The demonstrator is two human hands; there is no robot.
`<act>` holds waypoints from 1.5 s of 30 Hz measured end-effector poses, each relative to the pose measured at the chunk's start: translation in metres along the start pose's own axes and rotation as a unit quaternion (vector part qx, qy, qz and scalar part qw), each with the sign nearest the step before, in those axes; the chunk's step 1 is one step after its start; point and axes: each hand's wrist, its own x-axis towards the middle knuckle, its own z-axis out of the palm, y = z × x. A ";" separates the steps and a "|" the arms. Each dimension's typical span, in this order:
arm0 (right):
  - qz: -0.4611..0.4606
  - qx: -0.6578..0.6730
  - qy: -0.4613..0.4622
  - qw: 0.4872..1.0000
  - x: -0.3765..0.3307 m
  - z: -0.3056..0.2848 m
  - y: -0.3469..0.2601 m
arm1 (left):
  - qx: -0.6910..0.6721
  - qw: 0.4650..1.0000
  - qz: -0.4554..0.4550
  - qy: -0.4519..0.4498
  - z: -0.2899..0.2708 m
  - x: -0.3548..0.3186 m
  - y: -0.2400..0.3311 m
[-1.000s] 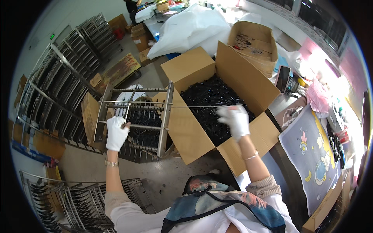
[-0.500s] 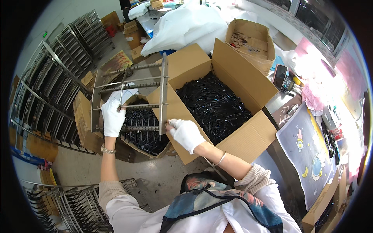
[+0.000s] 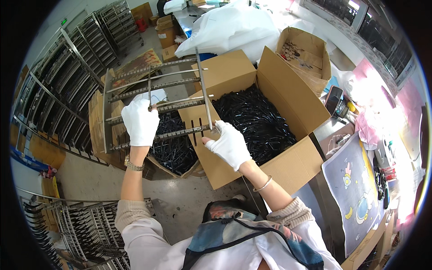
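Note:
A metal rack frame (image 3: 156,106) with toothed crossbars is held up in front of me, over the boxes. My left hand (image 3: 140,120), in a white glove, is closed around its inner bar on the left side. My right hand (image 3: 229,145), gloved with bare fingertips showing, pinches the lower end of the rack's right side bar. A few thin black strips (image 3: 194,130) stick out from the lowest crossbar beside the right hand. Behind and below, an open carton (image 3: 294,150) holds a heap of glossy black strips (image 3: 254,123). A smaller box (image 3: 196,170) of black pieces (image 3: 173,150) lies under the rack.
Tall metal racks (image 3: 67,85) stand along the left, and another rack (image 3: 85,225) full of black pieces is at lower left. A carton with small brown pieces (image 3: 315,54) sits at the back right, near a phone (image 3: 334,100). A printed mat (image 3: 351,189) covers the right-hand table.
The rack has tilted, so its right side bar now slants and looks thinner. A few black strips now show at the lowest crossbar. The whole view has shifted slightly.

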 end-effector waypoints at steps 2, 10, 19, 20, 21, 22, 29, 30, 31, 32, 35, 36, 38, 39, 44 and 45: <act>-0.041 -0.072 0.057 0.995 -0.005 0.006 -0.003 | 0.004 1.000 -0.017 0.019 -0.004 -0.003 0.007; -0.062 -0.126 0.215 0.967 -0.011 0.015 -0.003 | -0.012 1.000 -0.016 0.018 -0.033 -0.021 0.025; -0.077 -0.177 0.188 0.963 -0.036 -0.002 -0.012 | -0.103 0.990 -0.028 -0.093 -0.022 -0.010 0.009; -0.071 -0.203 0.181 0.960 -0.036 -0.004 -0.015 | -0.112 0.989 -0.003 -0.096 -0.016 -0.010 0.005; -0.072 -0.228 0.183 0.954 -0.034 -0.004 -0.019 | -0.108 0.989 0.007 -0.102 -0.011 -0.008 -0.002; -0.073 -0.249 0.177 0.949 -0.033 -0.005 -0.023 | -0.116 0.988 0.007 -0.105 -0.004 -0.005 -0.009; -0.245 -0.210 0.026 0.946 -0.010 0.039 -0.046 | -0.331 0.930 0.075 -0.138 0.065 0.022 -0.102; -0.242 -0.193 -0.007 0.951 -0.009 0.050 -0.046 | -0.339 0.928 0.098 -0.123 0.076 0.021 -0.114; -0.231 -0.172 0.016 0.958 -0.009 0.060 -0.045 | -0.343 0.923 0.102 -0.138 0.087 0.021 -0.127; -0.214 -0.154 0.029 0.964 -0.014 0.066 -0.043 | -0.348 0.921 0.122 -0.123 0.099 0.021 -0.138; -0.104 -0.157 0.069 0.980 -0.049 0.053 -0.023 | -0.317 0.930 0.146 -0.118 0.129 0.018 -0.164; -0.017 -0.151 0.111 0.982 -0.073 0.036 -0.016 | -0.322 0.929 0.137 -0.119 0.138 0.015 -0.169; 0.117 -0.165 0.311 0.929 -0.123 -0.012 0.001 | -0.289 0.939 0.099 -0.157 0.152 0.004 -0.173; 0.304 0.094 0.430 0.845 -0.150 -0.040 0.009 | -0.304 0.935 0.124 -0.135 0.159 0.000 -0.174; 0.117 0.241 0.684 0.678 -0.281 -0.142 0.006 | -0.248 0.940 0.179 -0.151 0.186 -0.005 -0.172; 0.104 0.254 0.657 0.702 -0.304 -0.141 -0.006 | -0.246 0.936 0.204 -0.149 0.187 -0.003 -0.170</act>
